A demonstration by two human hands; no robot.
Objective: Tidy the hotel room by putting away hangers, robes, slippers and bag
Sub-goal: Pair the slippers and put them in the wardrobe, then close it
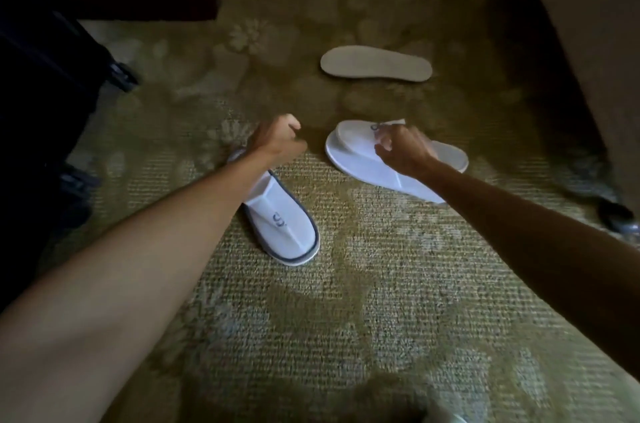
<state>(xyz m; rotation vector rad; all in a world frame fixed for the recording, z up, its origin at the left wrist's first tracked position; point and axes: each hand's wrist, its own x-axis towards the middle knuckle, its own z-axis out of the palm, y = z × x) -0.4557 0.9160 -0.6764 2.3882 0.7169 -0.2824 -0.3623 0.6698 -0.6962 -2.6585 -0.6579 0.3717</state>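
Observation:
Three white slippers lie on the patterned carpet. A grey-trimmed slipper (284,225) lies in the middle, its heel hidden under my left forearm. My left hand (277,138) hovers just past that heel with fingers curled, holding nothing. A plain white slipper (353,159) lies to the right. My right hand (401,152) is over its upper band with fingers curled. Blur hides whether they grip the band. A third slipper (375,67) lies sole-up farther away.
A dark wheeled suitcase (52,93) stands at the left edge. A brown wall or furniture panel (595,41) rises at the right, with a dark object (616,218) at its foot. Open carpet (346,318) stretches in front of me.

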